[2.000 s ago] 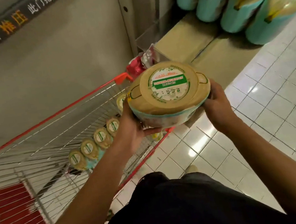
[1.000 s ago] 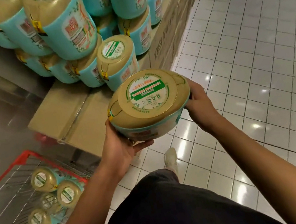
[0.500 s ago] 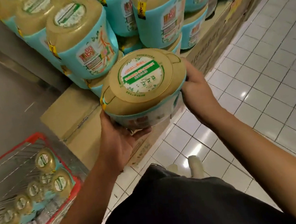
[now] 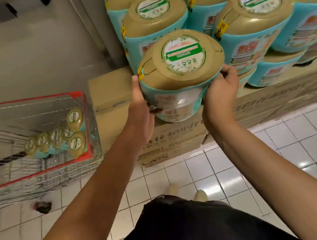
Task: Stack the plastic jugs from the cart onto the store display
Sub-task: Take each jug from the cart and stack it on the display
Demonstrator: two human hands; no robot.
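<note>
As jug (image 4: 182, 74) hung above cardboard-box base (image 4: 107, 90) beside stacked jugs (image 4: 155, 19), left hand (image 4: 141, 110) and right hand (image 4: 218, 89) clasped opposite sides. Looked heavy, rigid, film-slick; low two-sided hold seemed safest.

Dim, warm indoor light falls from overhead, leaving bright glare spots on the glossy floor tiles (image 4: 303, 164). Wide-angle distortion bends the edges; the cart (image 4: 32, 139) at left is motion-blurred, its wires smeared
</note>
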